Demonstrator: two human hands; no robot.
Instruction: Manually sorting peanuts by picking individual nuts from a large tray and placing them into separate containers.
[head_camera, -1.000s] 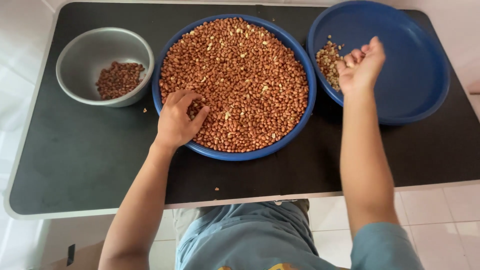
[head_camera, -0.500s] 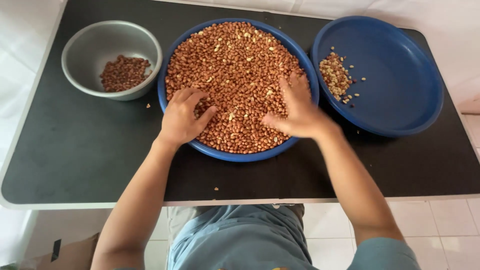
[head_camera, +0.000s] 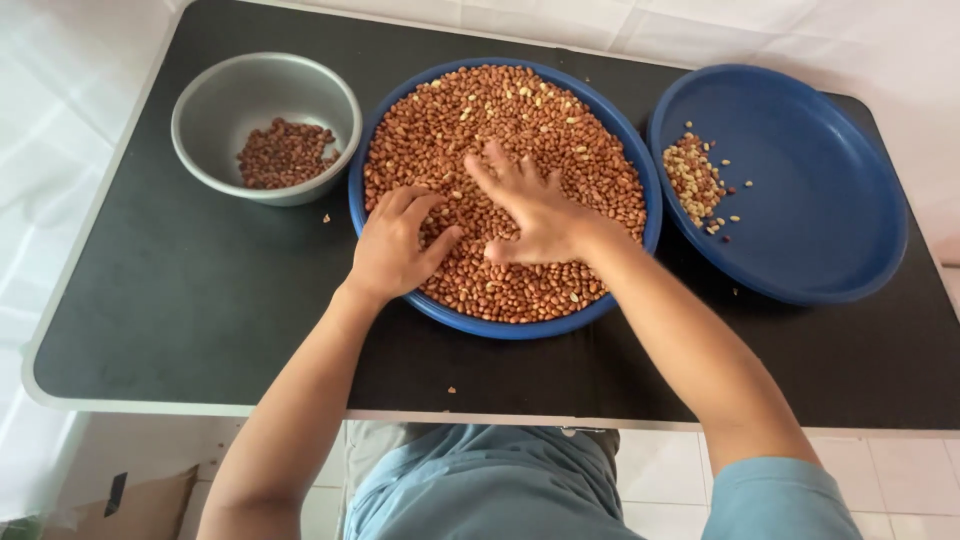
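Note:
A wide blue bowl (head_camera: 640, 160) in the middle of the table is heaped with red-brown peanuts (head_camera: 500, 110). My left hand (head_camera: 395, 245) rests on the near left part of the heap, fingers curled loosely among the nuts. My right hand (head_camera: 530, 210) lies flat on the middle of the heap with fingers spread. Whether either hand has nuts pinched under it is hidden.
A grey metal bowl (head_camera: 200, 110) at the left holds a small pile of dark peanuts. At the right, a blue plate (head_camera: 820, 190) carries a small pile of pale peanuts (head_camera: 690, 175). Stray nuts lie on the black table (head_camera: 180, 300), which ends close to my body.
My right hand came back from the blue plate to the big bowl and has slid left across the heap towards the left hand. The left hand has stayed in place.

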